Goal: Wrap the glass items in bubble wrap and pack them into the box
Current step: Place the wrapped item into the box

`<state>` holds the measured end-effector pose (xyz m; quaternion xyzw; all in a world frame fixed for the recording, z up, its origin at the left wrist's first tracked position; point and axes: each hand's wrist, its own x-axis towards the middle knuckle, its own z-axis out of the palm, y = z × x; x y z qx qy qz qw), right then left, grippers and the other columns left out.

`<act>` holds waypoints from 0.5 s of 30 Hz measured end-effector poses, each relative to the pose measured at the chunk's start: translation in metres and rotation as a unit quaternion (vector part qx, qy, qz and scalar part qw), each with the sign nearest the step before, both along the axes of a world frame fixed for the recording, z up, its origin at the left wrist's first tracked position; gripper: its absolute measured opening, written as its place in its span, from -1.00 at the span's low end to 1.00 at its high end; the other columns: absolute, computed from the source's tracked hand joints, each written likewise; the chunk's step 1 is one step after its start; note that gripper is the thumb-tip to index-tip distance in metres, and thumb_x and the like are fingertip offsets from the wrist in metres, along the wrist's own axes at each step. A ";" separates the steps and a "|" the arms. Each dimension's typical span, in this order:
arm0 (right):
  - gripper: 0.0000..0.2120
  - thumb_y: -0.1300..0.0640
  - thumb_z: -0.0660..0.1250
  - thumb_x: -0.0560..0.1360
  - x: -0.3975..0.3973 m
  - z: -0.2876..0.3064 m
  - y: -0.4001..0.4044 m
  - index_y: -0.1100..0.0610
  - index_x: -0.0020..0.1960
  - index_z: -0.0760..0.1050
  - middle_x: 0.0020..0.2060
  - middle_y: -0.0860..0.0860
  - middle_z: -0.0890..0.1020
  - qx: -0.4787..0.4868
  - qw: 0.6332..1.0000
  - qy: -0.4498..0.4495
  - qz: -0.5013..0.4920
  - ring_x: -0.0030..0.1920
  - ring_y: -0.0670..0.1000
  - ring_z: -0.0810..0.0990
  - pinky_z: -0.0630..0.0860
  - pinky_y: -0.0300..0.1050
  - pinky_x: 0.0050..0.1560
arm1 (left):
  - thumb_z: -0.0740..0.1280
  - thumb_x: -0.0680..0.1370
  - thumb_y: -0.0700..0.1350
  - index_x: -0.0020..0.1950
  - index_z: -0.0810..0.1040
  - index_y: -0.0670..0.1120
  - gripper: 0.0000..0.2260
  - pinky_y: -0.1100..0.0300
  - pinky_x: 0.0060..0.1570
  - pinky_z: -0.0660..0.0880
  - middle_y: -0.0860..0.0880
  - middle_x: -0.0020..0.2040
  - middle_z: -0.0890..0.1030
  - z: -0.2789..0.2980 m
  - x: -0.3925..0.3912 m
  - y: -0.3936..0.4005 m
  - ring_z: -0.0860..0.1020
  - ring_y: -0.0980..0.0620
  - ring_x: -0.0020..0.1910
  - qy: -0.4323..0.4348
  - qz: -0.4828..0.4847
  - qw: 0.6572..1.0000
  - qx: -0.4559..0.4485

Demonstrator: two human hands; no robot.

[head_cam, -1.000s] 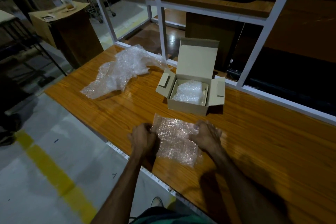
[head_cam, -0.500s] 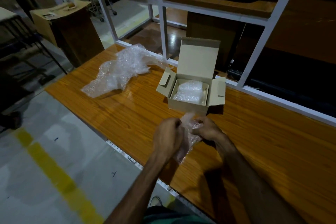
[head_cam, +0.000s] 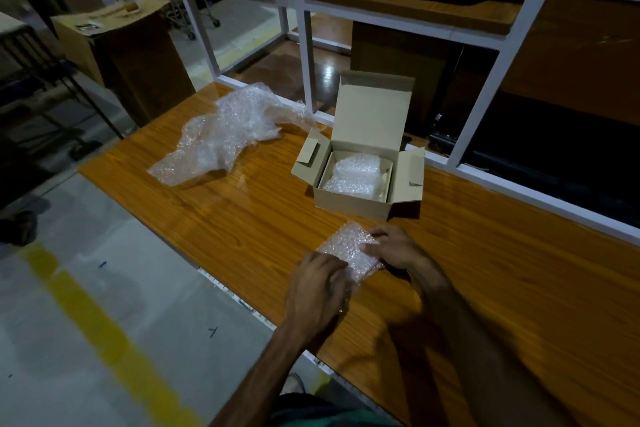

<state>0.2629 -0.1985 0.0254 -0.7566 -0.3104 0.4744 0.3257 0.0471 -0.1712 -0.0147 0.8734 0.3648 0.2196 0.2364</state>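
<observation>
Both the left hand [head_cam: 320, 288] and right hand [head_cam: 393, 248] are pinching the bubble-wrapped bundle [head_cam: 349, 251] flat on the table [head_cam: 242, 218]. I am judging tight folds matter before the box [head_cam: 360, 180]; whether glass is inside, I cannot tell.

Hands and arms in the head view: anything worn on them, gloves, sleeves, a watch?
Nothing shows. The left hand and right hand are bare, without gloves, and no ring or watch can be made out in the dim light. Both forearms are uncovered down to the bottom edge of the view; no sleeve appears.
</observation>
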 end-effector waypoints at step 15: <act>-0.73 0.32 0.46 0.54 0.018 0.006 -0.005 0.12 0.21 0.63 0.15 0.10 0.72 0.020 0.995 0.049 0.085 0.15 0.11 0.72 0.69 0.16 0.19 | 0.46 0.55 -0.19 -0.06 0.60 -0.12 -0.94 -0.16 0.01 0.66 -0.12 -0.13 0.67 0.030 0.000 0.053 0.66 -0.10 -0.10 0.017 0.067 0.952 -0.300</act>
